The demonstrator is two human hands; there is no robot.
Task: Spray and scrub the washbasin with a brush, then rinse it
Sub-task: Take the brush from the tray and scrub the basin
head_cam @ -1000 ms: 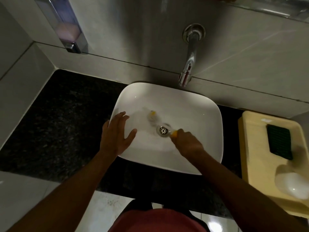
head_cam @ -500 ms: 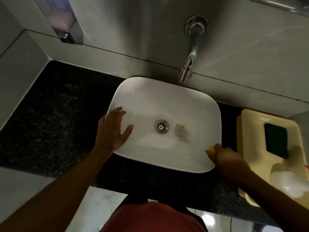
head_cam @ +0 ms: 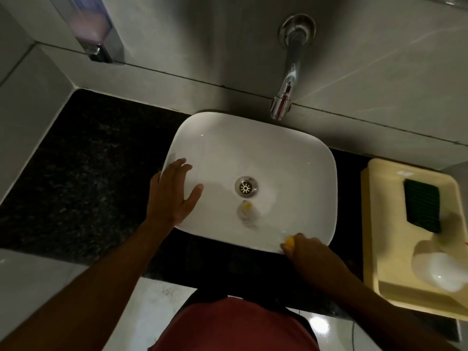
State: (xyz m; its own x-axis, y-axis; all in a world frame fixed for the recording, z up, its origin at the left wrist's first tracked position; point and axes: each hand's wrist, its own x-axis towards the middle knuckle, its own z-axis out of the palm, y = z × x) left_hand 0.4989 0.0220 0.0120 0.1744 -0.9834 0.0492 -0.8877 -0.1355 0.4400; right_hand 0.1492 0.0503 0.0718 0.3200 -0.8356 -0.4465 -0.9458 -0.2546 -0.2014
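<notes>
Your right hand (head_cam: pixel 305 248) was clenched around the yellow brush (head_cam: pixel 247 211) handle at the lower right rim of the white washbasin (head_cam: pixel 291 153), its blurred head lying just below the drain (head_cam: pixel 246 187) at centre frame. Your left hand (head_cam: pixel 172 193) lay flat, fingers spread, on the basin's left rim. The tap (head_cam: pixel 286 89) hung above; a yellow tray (head_cam: pixel 385 224) sat far right.

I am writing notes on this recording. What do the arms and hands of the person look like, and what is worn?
Both arms are bare up to the picture's edge: no sleeves show. The left hand and the right hand have no gloves, and I see no rings, watch or bracelet, though the light is dim. A red garment covers the body below.
</notes>
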